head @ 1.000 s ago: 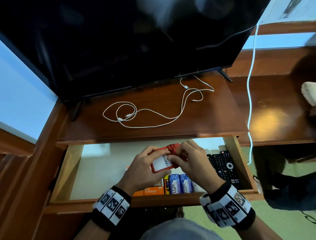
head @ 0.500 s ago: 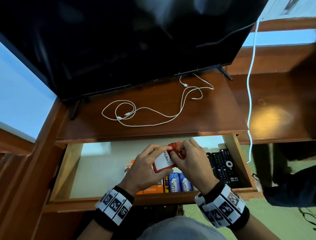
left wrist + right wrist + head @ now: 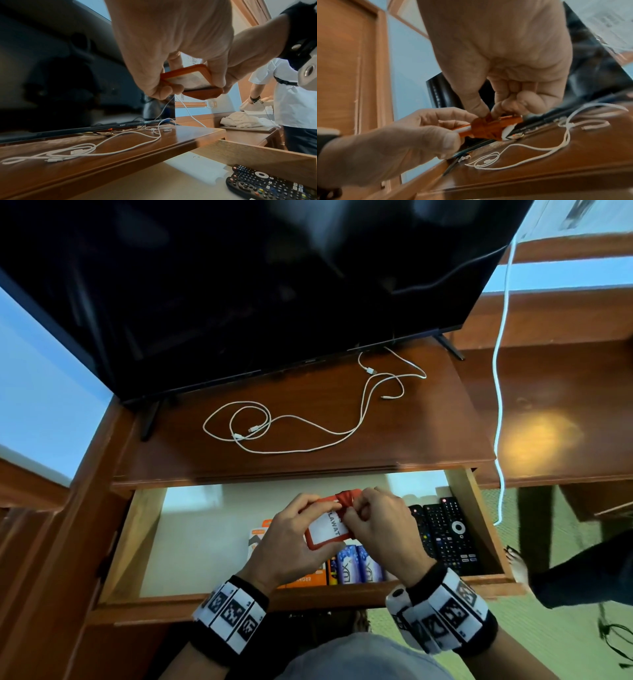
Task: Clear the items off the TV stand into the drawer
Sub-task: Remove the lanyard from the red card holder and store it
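Note:
Above the open drawer (image 3: 130,546) both hands hold an orange card holder (image 3: 325,529) with a white label. My left hand (image 3: 291,542) grips its edges between thumb and fingers, as the left wrist view shows on the card holder (image 3: 190,81). My right hand (image 3: 376,525) pinches the orange strap (image 3: 346,498) folded at the holder's top; the right wrist view shows that strap (image 3: 486,127) under thumb and forefinger. White charging cables (image 3: 291,422) lie loose on the TV stand top (image 3: 428,433).
The drawer holds black remotes (image 3: 445,535), an orange charger box (image 3: 301,578) and blue soap packets (image 3: 356,568). A black TV (image 3: 257,285) stands at the back. A white cord (image 3: 498,388) hangs at the right. Another person (image 3: 295,105) stands to the right.
Both hands keep the card holder over the drawer. The right fingers have worked the orange strap down against the holder's top.

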